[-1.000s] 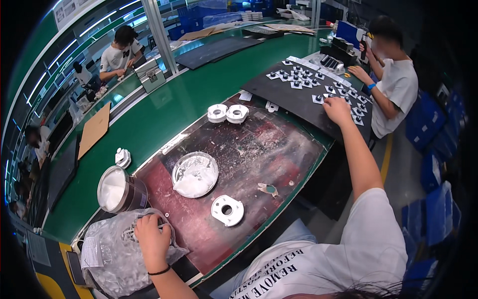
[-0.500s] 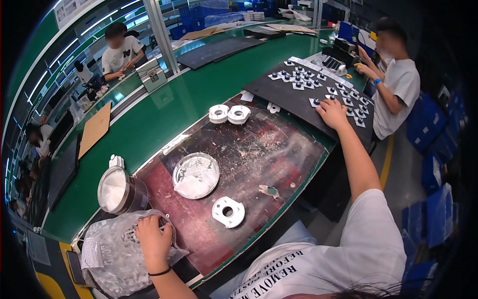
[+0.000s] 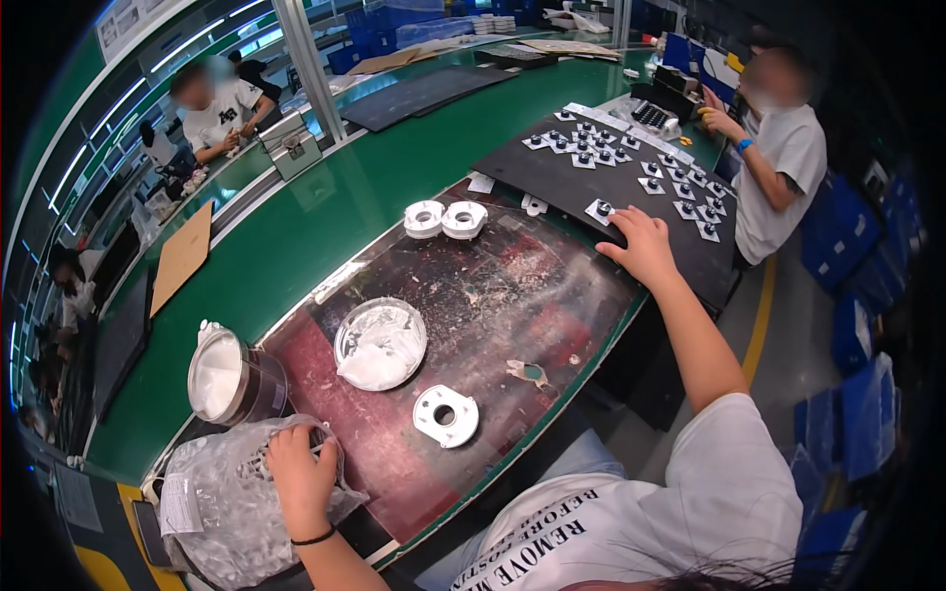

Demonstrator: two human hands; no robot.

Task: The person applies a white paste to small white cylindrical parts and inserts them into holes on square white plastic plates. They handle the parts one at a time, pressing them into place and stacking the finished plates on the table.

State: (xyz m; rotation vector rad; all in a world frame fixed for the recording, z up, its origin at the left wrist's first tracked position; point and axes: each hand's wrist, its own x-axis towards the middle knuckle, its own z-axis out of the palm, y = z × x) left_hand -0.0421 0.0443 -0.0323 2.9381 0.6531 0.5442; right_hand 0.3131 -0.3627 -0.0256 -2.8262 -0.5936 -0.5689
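Observation:
My left hand [image 3: 302, 475] is at the mouth of a clear plastic bag [image 3: 232, 522] of small pale parts, its fingers curled down among them. The fingertips are hidden, so what they pinch cannot be made out. My right hand [image 3: 645, 251] is open over the near edge of a black board [image 3: 562, 187], thumb spread away. One fingertip is at a small white square plate with a black knob [image 3: 601, 211]. Several similar plates [image 3: 680, 189] lie farther up the board. On the worn bench mat [image 3: 512, 295] lies a white ring-shaped part [image 3: 446, 416].
A round dish of white paste [image 3: 380, 345] sits mid-mat, with two white ring housings [image 3: 443, 220] beyond it. A tub of white paste [image 3: 236, 376] stands beside the bag. One co-worker [image 3: 783, 148] works at the right, another [image 3: 219, 113] across the green table [image 3: 325, 227].
My right hand has come nearer and left, and the knobbed plate by its fingertip has slid toward the board's near edge. My left hand stays at the bag. The view has shifted slightly.

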